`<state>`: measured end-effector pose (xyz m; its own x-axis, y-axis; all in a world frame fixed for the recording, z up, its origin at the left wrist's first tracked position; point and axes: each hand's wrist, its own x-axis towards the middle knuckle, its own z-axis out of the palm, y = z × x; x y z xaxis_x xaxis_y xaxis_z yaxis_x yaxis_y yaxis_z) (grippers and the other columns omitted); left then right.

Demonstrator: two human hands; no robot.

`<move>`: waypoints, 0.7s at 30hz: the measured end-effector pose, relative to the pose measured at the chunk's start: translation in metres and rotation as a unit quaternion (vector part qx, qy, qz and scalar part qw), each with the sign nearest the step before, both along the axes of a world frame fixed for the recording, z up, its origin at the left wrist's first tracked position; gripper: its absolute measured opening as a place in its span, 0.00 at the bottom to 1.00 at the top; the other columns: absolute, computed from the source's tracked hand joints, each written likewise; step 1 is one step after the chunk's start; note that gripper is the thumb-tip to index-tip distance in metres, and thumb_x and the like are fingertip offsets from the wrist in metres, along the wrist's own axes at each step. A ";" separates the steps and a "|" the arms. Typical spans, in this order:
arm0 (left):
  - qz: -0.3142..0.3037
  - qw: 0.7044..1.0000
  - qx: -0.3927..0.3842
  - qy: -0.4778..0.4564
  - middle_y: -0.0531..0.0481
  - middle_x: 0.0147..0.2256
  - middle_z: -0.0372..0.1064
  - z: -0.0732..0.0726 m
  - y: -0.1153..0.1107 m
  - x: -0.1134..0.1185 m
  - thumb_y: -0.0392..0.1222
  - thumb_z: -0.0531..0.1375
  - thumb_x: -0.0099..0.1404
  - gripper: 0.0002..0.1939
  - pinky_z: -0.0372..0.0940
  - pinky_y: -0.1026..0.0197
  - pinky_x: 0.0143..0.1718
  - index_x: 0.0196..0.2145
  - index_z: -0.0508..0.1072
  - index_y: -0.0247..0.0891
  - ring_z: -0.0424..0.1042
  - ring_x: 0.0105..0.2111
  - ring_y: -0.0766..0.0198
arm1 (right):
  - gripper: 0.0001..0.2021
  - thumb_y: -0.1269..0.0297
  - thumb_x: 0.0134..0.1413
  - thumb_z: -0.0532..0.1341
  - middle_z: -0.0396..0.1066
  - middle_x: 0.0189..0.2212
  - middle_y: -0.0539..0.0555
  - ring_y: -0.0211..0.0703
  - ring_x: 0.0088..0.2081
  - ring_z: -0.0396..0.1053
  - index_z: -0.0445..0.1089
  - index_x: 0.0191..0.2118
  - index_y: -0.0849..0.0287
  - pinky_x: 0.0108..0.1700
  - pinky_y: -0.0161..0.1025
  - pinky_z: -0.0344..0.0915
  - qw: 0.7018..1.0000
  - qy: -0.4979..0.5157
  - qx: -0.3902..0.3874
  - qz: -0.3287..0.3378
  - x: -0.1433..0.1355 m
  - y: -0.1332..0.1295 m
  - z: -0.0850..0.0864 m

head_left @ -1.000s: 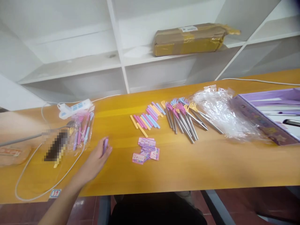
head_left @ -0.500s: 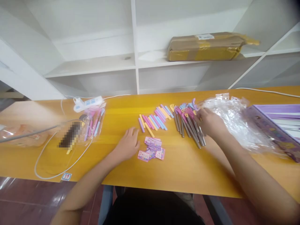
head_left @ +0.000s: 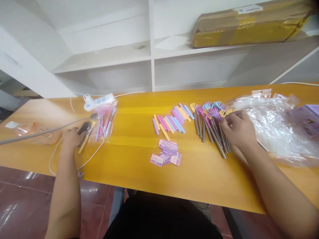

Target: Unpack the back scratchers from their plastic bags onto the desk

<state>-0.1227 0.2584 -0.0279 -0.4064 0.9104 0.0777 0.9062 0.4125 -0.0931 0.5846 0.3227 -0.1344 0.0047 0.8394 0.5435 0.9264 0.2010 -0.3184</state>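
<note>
At the left, my left hand (head_left: 72, 136) touches a dark phone-like object (head_left: 84, 128) lying beside bagged pink, purple and blue sticks (head_left: 106, 123); whether it grips it is unclear. My right hand (head_left: 238, 127) is at the right edge of a pile of metal-handled claw-shaped pieces (head_left: 214, 127), its fingers bent over a yellow claw head. Between the hands lie pastel sticks in pink, blue, purple and yellow (head_left: 171, 122). Closer to me is a small heap of pink and purple printed cards (head_left: 168, 152).
Clear plastic bags (head_left: 276, 122) and a purple package (head_left: 309, 119) lie at the right. A power strip (head_left: 99, 101), a bottle (head_left: 35, 131) and a looping white cable are at the left. A taped cardboard box (head_left: 249, 26) sits on the shelf behind.
My left hand has moved left from beside the cards to the dark object. My right hand remains at the claw pile. The view has shifted.
</note>
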 end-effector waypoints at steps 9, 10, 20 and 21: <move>0.017 0.999 -0.030 0.000 0.42 0.44 0.77 -0.010 0.000 -0.004 0.65 0.57 0.68 0.33 0.67 0.60 0.44 0.51 0.73 0.28 0.74 0.46 0.51 | 0.11 0.56 0.63 0.56 0.66 0.32 0.58 0.51 0.41 0.66 0.63 0.30 0.54 0.48 0.45 0.63 0.999 0.040 -0.029 -0.001 0.004 -0.001 -0.002; 0.023 0.999 -0.024 0.002 0.41 0.45 0.77 -0.011 0.002 -0.007 0.64 0.58 0.67 0.34 0.67 0.61 0.43 0.52 0.73 0.27 0.74 0.46 0.52 | 0.11 0.56 0.63 0.56 0.66 0.32 0.58 0.51 0.41 0.66 0.63 0.30 0.54 0.48 0.45 0.63 0.999 0.041 -0.024 -0.001 0.005 -0.001 -0.002; 0.002 0.999 -0.037 -0.005 0.37 0.39 0.81 -0.003 0.011 -0.016 0.64 0.62 0.64 0.29 0.63 0.64 0.33 0.40 0.74 0.29 0.76 0.37 0.52 | 0.10 0.57 0.64 0.58 0.69 0.36 0.58 0.47 0.37 0.68 0.67 0.32 0.55 0.46 0.42 0.64 0.998 0.066 -0.018 -0.015 0.008 -0.004 0.001; -0.004 1.000 -0.011 -0.006 0.37 0.36 0.80 0.000 0.010 -0.014 0.61 0.62 0.64 0.26 0.63 0.64 0.33 0.37 0.74 0.30 0.75 0.36 0.51 | 0.10 0.57 0.64 0.58 0.69 0.35 0.58 0.47 0.37 0.68 0.67 0.32 0.55 0.46 0.42 0.64 0.997 0.067 -0.016 -0.016 0.008 -0.004 0.002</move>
<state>-0.1370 0.2683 -0.0275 -0.4002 0.9149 0.0530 0.9105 0.4035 -0.0907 0.5926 0.3190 -0.1326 0.1033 0.8541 0.5097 0.8811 0.1593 -0.4454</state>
